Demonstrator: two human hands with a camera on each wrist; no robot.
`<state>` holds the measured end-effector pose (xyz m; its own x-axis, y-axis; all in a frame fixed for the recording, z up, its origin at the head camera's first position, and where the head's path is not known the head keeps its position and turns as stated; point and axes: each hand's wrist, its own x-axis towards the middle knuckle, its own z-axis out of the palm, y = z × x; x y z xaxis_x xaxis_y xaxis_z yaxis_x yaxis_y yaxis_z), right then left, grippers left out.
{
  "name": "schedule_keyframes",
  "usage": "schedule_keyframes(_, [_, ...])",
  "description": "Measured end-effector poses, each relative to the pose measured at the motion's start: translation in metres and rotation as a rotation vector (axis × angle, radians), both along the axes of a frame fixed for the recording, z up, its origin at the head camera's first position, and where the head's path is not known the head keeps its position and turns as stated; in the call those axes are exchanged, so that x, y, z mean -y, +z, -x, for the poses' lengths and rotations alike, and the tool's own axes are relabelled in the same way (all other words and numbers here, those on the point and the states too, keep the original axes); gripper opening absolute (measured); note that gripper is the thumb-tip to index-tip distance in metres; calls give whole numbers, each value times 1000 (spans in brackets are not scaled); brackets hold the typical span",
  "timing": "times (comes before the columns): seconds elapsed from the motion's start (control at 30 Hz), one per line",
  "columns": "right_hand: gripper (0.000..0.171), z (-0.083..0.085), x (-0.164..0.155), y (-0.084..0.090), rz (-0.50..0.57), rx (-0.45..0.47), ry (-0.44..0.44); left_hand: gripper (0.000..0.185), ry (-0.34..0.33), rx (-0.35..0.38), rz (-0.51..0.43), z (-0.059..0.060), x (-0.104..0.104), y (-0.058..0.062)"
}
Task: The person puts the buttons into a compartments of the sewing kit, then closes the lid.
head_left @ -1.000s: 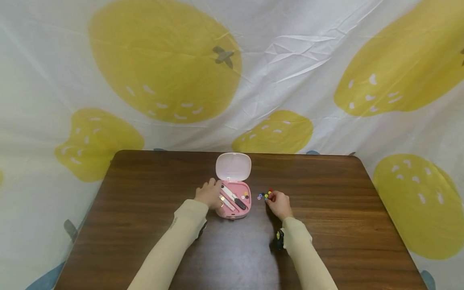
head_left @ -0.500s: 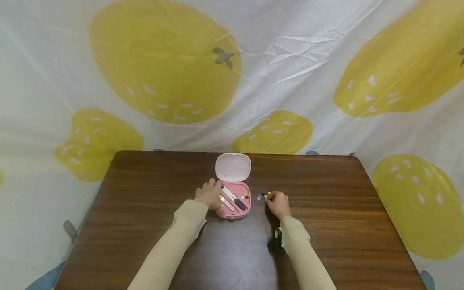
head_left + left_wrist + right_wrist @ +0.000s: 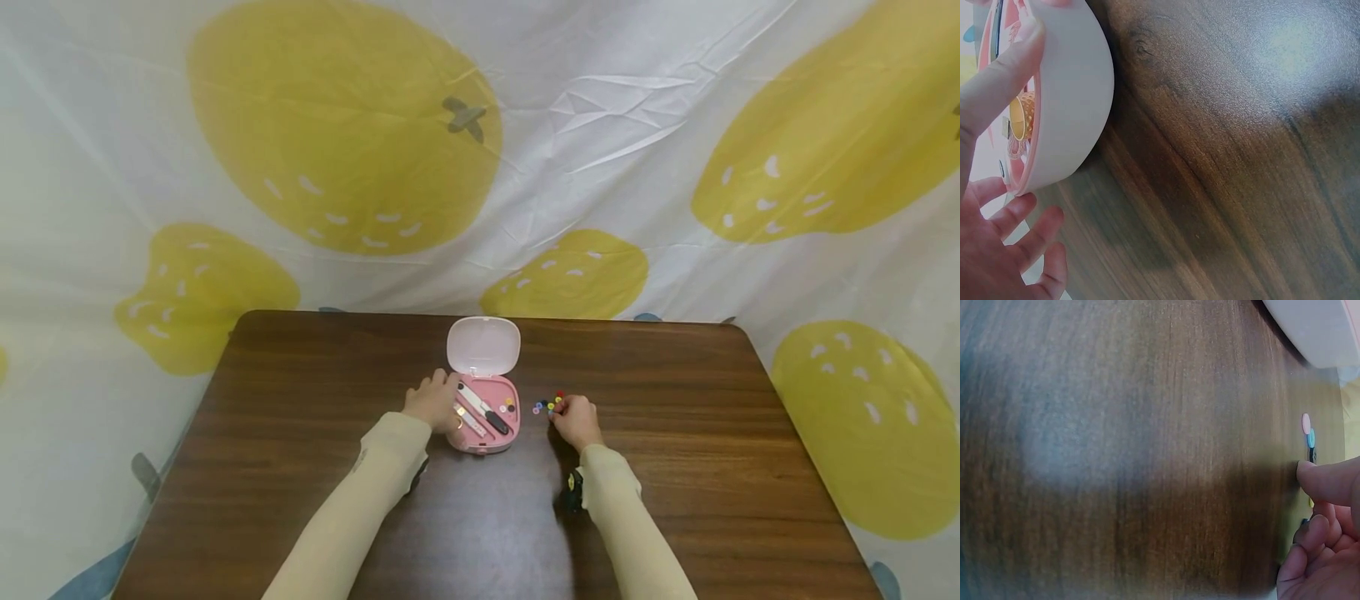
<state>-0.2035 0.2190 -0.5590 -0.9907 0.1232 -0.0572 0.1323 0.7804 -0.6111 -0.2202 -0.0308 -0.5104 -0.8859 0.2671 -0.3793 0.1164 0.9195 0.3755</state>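
Note:
An open pink case (image 3: 487, 437) stands mid-table, its white lid (image 3: 483, 346) raised at the back. Inside lie a white and black tool (image 3: 486, 409) and a few buttons (image 3: 508, 406). My left hand (image 3: 435, 402) grips the case's left side; in the left wrist view the thumb (image 3: 1000, 78) lies over the rim of the case (image 3: 1069, 94) and the fingers (image 3: 1019, 250) curl beside it. Right of the case lies a small heap of coloured buttons (image 3: 550, 405). My right hand (image 3: 574, 418) has its fingers curled at the heap, thumb (image 3: 1329, 480) beside the buttons (image 3: 1305, 423), pinching one.
The dark wooden table (image 3: 300, 400) carries only the case and buttons. A white cloth with big yellow strawberries (image 3: 337, 125) hangs behind and around it. A black wrist device (image 3: 573, 492) sits on my right sleeve.
Almost nothing moved: my right forearm has shifted slightly left, the hand staying at the buttons. The left hand and the case are still.

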Motion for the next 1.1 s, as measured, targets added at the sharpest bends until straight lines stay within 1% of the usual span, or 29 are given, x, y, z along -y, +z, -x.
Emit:
schedule_keyframes(0.17, [10,0,0,0,-9,5,4,108,3,1,-1,0,0,1])
schedule_keyframes(0.37, [11,0,-2,-1,-13,-3,0,109,0,-1,6,2,-1,-3])
schedule_keyframes(0.57, [11,0,-3,1,16,3,-3,111,3,-7,4,3,-1,-5])
schedule_keyframes(0.77, [10,1,-4,-1,32,12,6,111,-8,-35,3,1,0,-2])
schedule_keyframes(1.1, [14,-2,-4,1,32,-3,40,109,-12,-26,3,-1,0,1])
